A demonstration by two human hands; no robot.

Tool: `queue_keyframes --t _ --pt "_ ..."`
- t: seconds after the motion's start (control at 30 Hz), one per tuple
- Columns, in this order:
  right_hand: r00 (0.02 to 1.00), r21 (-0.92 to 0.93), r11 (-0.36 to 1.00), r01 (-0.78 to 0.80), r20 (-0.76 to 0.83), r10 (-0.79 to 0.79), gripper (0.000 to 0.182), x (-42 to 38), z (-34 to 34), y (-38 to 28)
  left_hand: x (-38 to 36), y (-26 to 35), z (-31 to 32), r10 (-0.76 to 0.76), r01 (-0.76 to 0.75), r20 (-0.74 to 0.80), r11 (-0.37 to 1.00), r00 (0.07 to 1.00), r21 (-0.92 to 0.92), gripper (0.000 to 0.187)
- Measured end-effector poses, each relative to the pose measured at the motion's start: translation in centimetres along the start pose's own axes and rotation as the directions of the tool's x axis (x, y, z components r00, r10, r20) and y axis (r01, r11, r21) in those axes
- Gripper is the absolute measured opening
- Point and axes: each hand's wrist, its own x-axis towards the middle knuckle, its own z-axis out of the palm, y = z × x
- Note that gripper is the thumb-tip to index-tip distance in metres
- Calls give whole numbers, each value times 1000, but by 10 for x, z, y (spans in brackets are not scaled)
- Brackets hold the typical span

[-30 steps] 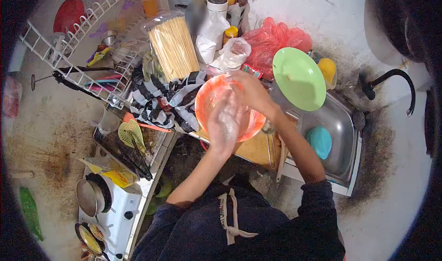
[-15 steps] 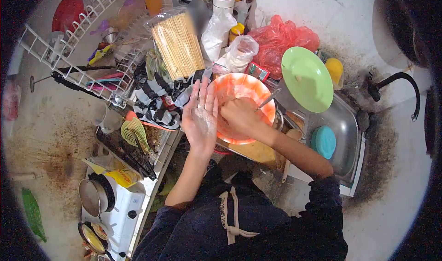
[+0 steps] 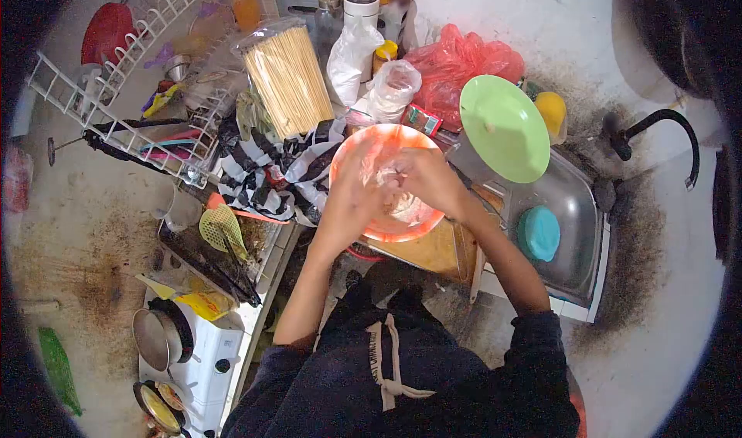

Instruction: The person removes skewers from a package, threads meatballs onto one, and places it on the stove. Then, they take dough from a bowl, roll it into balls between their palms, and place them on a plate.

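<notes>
An orange-and-white bowl (image 3: pixel 423 228) sits in front of me with a pale, floury mixture (image 3: pixel 402 204) in it. Both my hands are over it, close together. My left hand (image 3: pixel 354 200) is at the bowl's left side, its fingers smeared by motion. From the right, my right hand (image 3: pixel 434 179) reaches in with fingers curled and tips drawn together, whitish residue on them; I cannot tell what is between them. Under the bowl lies a wooden board (image 3: pixel 421 256).
A green plate (image 3: pixel 506 129) stands right of the bowl, near the sink (image 3: pixel 576 260) with a turquoise container (image 3: pixel 539 233). Behind are bamboo skewers (image 3: pixel 290 82), a red plastic bag (image 3: pixel 468 67) and a striped bag (image 3: pixel 267 167). A stove (image 3: pixel 212 357) is at the left.
My left hand, held flat with its floury palm up beside the bowl, has turned and moved over it. My right hand has lifted from the mixture toward the left hand.
</notes>
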Motion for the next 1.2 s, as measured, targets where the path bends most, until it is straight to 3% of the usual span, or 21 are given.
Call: queue_keyframes --t 0.03,0.1,0.13,0.2,0.33,0.4,0.43,0.5,0.53,0.63,0.7,0.83,0.9,0.93,0.97,1.0,1.03,1.07,1.1,1.13,1.2 --pt "1000 -1 1000 1 0 -1 23 -3 -6 -4 1 -3 0 2 -2 -1 1000 1000 0 52" --pt "997 108 991 -80 9 79 24 -8 -14 -8 6 -12 2 30 -57 138 979 990 196 42" --pt "997 103 991 -80 5 80 24 -11 -15 -7 7 -13 4 35 -62 139 979 990 193 42" --pt "992 108 986 -124 15 123 26 -16 -16 -2 8 -13 9 -111 106 79 992 991 63 30" --pt "994 192 976 -98 71 86 24 -29 -19 5 8 -17 9 -86 76 103 992 991 99 22" --pt "956 66 980 -185 245 164 26 -33 -27 13 9 -18 9 -160 139 189 983 969 117 20" --pt "957 64 981 -183 242 163 26 -35 -28 19 12 -18 8 -156 135 190 984 969 117 20" --pt "950 259 932 -253 246 190 26 -39 -30 27 16 -17 3 -284 106 331 878 900 467 19" --pt "951 257 933 -252 245 189 26 -42 -33 26 15 -19 4 -281 104 330 879 901 465 19" --pt "976 505 836 -215 142 165 24 -51 -39 20 13 -31 6 -265 55 416 891 870 451 21" --pt "976 603 769 -214 106 189 25 -53 -39 17 14 -30 8 4 -174 428 917 904 359 31" --pt "967 556 802 -218 11 255 26 -55 -38 5 16 -17 14 7 -127 358 941 934 313 32" --pt "973 463 858 -223 52 225 22 -53 -38 5 16 -25 26 -60 48 195 997 979 66 43" --pt "974 463 859 -218 46 222 22 -53 -40 -6 17 -19 35 -55 42 197 997 979 69 43" --pt "972 380 898 -222 15 234 20 -54 -42 -20 18 -11 48 -138 199 167 877 976 -437 48" --pt "970 293 928 -230 -15 244 18 -55 -42 -29 19 -4 60 -224 275 184 498 957 -822 54" --pt "970 293 929 -228 -14 243 18 -55 -36 -27 19 1 70 -224 273 182 499 957 -822 54" --pt "983 24 1000 1 -186 3 17 -55 -27 -21 19 5 78 -229 242 162 383 960 -891 55" --pt "922 -276 942 192 -279 -269 16 -57 -23 -21 19 8 85 -237 205 143 260 961 -944 57" --pt "948 -400 912 97 -242 -207 26 -63 -21 -24 21 10 91 -336 184 135 117 932 -976 55" --pt "948 -420 904 75 -252 -195 32 -72 -22 -32 20 7 95 -327 174 130 106 936 -979 55"
